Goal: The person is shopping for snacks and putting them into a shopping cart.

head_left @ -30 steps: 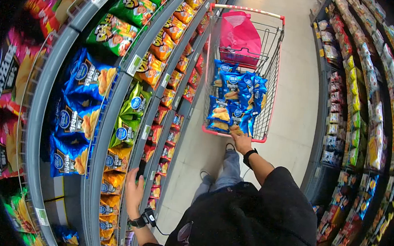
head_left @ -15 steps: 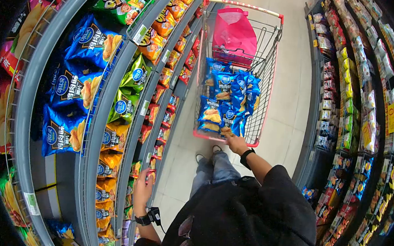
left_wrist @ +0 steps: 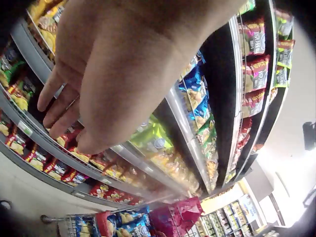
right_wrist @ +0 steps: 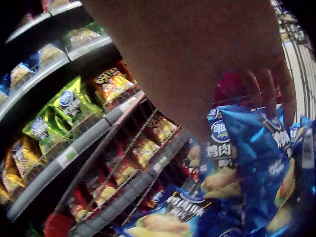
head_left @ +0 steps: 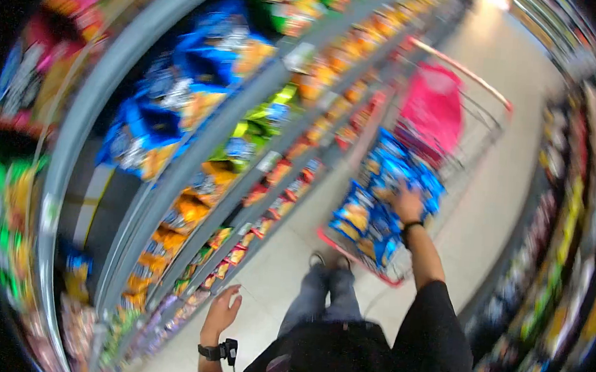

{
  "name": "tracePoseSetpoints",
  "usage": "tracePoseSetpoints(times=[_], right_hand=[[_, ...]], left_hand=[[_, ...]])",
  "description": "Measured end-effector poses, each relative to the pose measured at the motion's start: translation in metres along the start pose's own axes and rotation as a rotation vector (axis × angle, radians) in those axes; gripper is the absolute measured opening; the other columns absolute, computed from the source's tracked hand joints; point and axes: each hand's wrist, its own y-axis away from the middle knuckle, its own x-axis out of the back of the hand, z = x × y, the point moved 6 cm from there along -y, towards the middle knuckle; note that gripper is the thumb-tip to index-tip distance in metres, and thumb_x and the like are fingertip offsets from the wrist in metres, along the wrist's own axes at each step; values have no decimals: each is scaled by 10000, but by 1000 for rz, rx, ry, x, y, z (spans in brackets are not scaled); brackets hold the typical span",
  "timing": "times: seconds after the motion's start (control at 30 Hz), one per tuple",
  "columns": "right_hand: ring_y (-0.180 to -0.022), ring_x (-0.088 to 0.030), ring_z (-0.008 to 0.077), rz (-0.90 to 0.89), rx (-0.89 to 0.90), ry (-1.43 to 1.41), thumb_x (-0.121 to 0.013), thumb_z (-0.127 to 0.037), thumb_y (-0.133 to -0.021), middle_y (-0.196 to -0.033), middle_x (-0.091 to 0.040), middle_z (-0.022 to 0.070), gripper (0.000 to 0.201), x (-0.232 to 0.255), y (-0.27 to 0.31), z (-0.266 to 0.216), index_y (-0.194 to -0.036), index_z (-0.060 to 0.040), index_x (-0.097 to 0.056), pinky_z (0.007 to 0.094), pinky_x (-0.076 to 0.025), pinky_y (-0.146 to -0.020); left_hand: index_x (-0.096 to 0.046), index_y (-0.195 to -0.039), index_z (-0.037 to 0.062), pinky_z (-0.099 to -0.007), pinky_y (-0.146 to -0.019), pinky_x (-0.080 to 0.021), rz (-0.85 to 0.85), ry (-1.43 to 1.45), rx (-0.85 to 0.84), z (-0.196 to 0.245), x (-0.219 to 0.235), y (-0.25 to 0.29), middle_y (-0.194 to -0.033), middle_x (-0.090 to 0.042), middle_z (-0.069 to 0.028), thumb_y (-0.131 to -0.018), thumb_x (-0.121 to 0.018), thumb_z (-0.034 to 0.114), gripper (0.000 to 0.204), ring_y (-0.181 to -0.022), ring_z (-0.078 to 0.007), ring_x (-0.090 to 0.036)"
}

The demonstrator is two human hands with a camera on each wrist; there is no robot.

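My right hand [head_left: 409,204] reaches down over the blue chip bags [head_left: 351,214] piled in the shopping cart [head_left: 369,257]. The right wrist view has its extended fingers [right_wrist: 266,89] at the top of an upright blue bag [right_wrist: 252,163], and the bag hides part of them. My left hand [head_left: 221,312] hangs free beside the shelves, with loosely extended fingers and nothing held. In the left wrist view that hand overlaps the shelves of chip bags.
A pink bag [head_left: 431,109] stands in the cart's far end. Shelves on the left carry blue bags [head_left: 143,130], green bags [head_left: 261,125] and orange bags [head_left: 189,209]. Packaged goods [head_left: 563,253] line the right side. Tiled floor [head_left: 265,266] runs between them.
My right hand has moved from the cart's near edge onto the bags inside. My left hand has lowered slightly. The head view has turned, so the cart appears tilted and farther right.
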Motion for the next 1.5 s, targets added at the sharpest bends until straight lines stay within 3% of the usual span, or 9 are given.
tracePoseSetpoints(times=[0.1,0.3,0.4,0.47,0.6,0.8,1.07,1.23,1.5], right_hand=[[-1233,-493,488,-40,49,123,-721,-521,-788,-1329,-506,339,865,-56,-69,39,-1512,-238,-340,517,-451,-1001],[-806,-652,408,175,183,228,-577,-206,-862,-831,-669,201,385,-106,-108,76,-1226,-81,-600,502,-520,-667],[-793,-638,453,361,433,27,-672,-176,-836,-847,-660,241,246,-43,-64,47,-1033,-38,-624,569,-487,-708],[-775,-633,455,259,251,46,-695,-95,-792,-849,-658,241,266,-23,-78,49,-1031,-24,-602,564,-478,-692],[-718,-619,413,362,752,-100,-613,26,-823,-761,-627,221,81,117,1,-28,-852,-10,-546,490,-455,-599],[-685,-618,186,253,993,-499,-688,-1,-825,-742,-622,122,94,274,153,-149,-814,6,-595,314,-463,-628],[-779,-630,97,-220,1157,-1033,-724,92,-782,-821,-627,63,171,248,238,-289,-844,-2,-596,228,-503,-685],[-791,-657,143,-210,1391,-888,-702,16,-843,-892,-654,73,115,221,293,-386,-936,13,-634,276,-526,-769],[-1330,-426,280,-1085,1114,-972,-640,-187,-951,-1499,-338,186,816,176,426,-472,-1559,-127,-99,400,-352,-1100]], left_hand=[[-595,-1241,39,-431,-897,-517,94,24,103,-2,10,38,-1129,-668,-221,-934,-596,174,335,-1048,-383,-644],[-597,-1222,52,-443,-861,-533,215,42,218,-6,7,89,-1079,-678,-226,-934,-593,187,319,-995,-387,-660],[-592,-1229,54,-448,-857,-530,243,53,151,-4,0,88,-1085,-675,-222,-931,-591,185,326,-991,-394,-654],[-591,-1228,50,-455,-858,-526,268,37,80,0,-3,75,-1089,-674,-217,-929,-588,180,326,-992,-396,-650],[-581,-1248,39,-409,-888,-526,240,66,-91,39,5,40,-1152,-667,-192,-956,-583,184,326,-1032,-347,-660],[-468,-1395,46,-376,-1008,-471,142,660,-361,119,26,-10,-1293,-604,-104,-1019,-543,205,415,-1222,-204,-566],[-150,-1563,65,-432,-1157,-291,-219,1423,-515,153,78,47,-1539,-313,-195,-925,-602,528,909,-1408,-293,-351],[-54,-1572,68,-378,-1144,-303,157,1290,-349,114,115,92,-1530,-313,-133,-817,-784,181,1056,-1397,-240,-326],[-190,-1543,127,-402,-952,-536,435,1721,-214,32,159,153,-1405,-472,-143,-920,-667,207,789,-1213,-263,-567]])
